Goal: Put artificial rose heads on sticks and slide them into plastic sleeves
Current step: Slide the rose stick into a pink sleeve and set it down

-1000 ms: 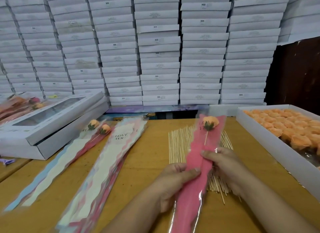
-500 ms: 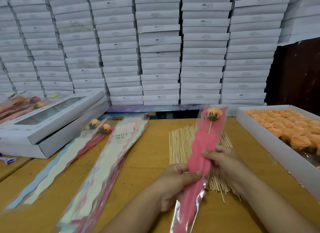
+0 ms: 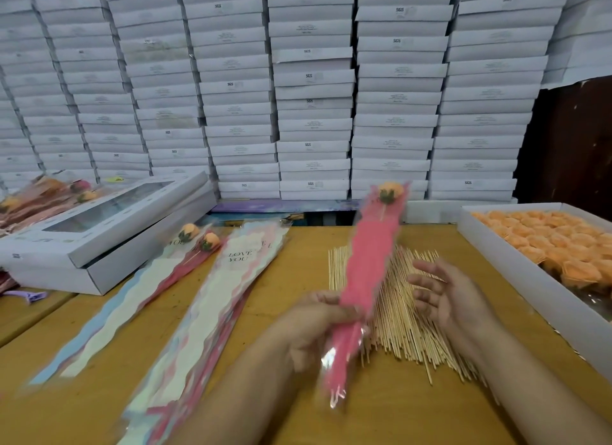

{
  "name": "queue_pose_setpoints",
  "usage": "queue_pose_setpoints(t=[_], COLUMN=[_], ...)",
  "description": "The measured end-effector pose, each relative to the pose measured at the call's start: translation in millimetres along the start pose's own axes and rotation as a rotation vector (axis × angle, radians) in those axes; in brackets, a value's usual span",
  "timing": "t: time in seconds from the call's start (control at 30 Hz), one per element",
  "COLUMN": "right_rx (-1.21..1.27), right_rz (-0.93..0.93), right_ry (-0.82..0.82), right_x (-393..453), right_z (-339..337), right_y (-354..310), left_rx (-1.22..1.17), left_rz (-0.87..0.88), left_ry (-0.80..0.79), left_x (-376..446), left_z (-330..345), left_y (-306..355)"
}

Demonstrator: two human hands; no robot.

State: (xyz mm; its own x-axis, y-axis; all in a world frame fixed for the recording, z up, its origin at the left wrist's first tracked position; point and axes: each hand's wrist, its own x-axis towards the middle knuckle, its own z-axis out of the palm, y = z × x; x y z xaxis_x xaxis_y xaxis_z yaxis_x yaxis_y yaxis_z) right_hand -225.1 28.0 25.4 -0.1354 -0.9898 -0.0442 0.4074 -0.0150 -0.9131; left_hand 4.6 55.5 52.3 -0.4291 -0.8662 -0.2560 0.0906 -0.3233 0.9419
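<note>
My left hand [image 3: 311, 325] grips a pink plastic sleeve [image 3: 367, 272] near its lower third, holding it tilted up and away. Inside it sits an orange rose head [image 3: 390, 191] on a thin stick, near the sleeve's top. My right hand [image 3: 443, 292] hovers beside the sleeve with fingers spread, holding nothing. Under both hands lies a pile of wooden sticks [image 3: 397, 315]. A stack of printed sleeves [image 3: 212, 312] lies left of centre. Two sleeved roses [image 3: 198, 237] lie further left.
A white tray [image 3: 516, 275] full of orange rose heads [image 3: 563, 245] runs along the right edge. A windowed white box [image 3: 99, 232] sits at the left, with finished roses [image 3: 49, 192] behind it. Stacked white boxes [image 3: 311, 90] wall off the back. A purple tool [image 3: 29, 297] lies far left.
My right hand let go of the sleeve and drew off to the right. My left hand raised the sleeved rose and swung its top leftward.
</note>
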Motion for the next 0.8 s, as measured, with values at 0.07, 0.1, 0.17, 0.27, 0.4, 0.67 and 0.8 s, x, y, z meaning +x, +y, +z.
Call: queue_pose_setpoints(t=[0.07,0.1,0.17,0.27,0.4,0.67,0.8], right_rx=[-0.012,-0.019,-0.029,-0.032,-0.028,-0.014,-0.028], right_rz=[0.001,0.003,0.012,0.010,-0.009,-0.018,-0.031], right_ry=[0.005,0.006,0.013,0.005,-0.009,-0.011,-0.013], right_x=[1,0,0,-1,-3,-3,-3], right_z=[-4,-5,-5,-3,-2,-1,-1], right_y=[0,1,1,1,0,-1,-1], left_rx=[-0.016,-0.021,-0.004,0.169,0.442,0.749,1.103], left_rz=[0.059,0.083,0.093,0.089,0.195,0.122,0.036], left_ry=[0.071,0.095,0.151,0.339,0.735,1.224,1.274], left_x=[-5,-7,-13,-23,-41,-69,-69], left_z=[-14,-23,-44,-83,-151,-249,-262], left_y=[19,29,46,64,67,29,4])
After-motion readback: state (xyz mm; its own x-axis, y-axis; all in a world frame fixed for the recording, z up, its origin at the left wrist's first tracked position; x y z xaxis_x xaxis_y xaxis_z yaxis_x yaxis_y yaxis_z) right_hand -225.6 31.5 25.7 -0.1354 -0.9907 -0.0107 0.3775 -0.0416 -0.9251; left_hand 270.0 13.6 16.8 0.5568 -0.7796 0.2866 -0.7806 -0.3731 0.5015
